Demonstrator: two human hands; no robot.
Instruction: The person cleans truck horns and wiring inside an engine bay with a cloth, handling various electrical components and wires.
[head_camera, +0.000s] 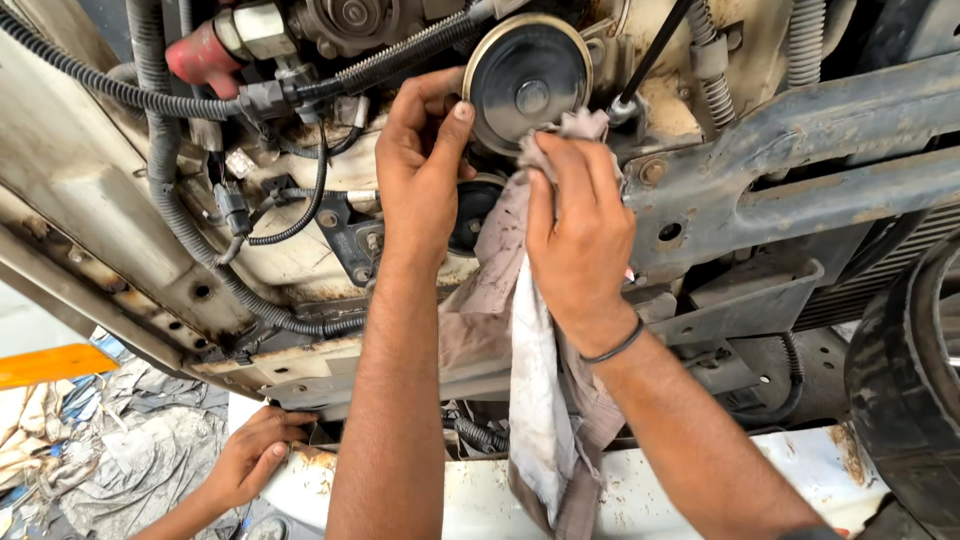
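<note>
Head view: round black horn (528, 85) on a dusty car front, just above both hands. Right hand (578, 235) grasps a stained rag (530, 400), pressing it to the rim; left hand (420, 165), fingers spread, steadies the disc's edge. Another person's hand (250, 455) grips the white bumper (700, 480) below.

The dirty, cream-coloured engine bay wall (300, 250) carries everything here: a round black horn disc (528, 82) is bolted to it near the top, with a smaller dark disc (472, 212) just below, and ribbed black hoses (180, 215) and cables run across its left side past a red cap (200, 55). A grimy metal crossbeam (800, 150) spans the right. Below, on the floor (60, 470), lie crumpled grey cloths (140, 460) beside an orange bar (50, 365).
</note>
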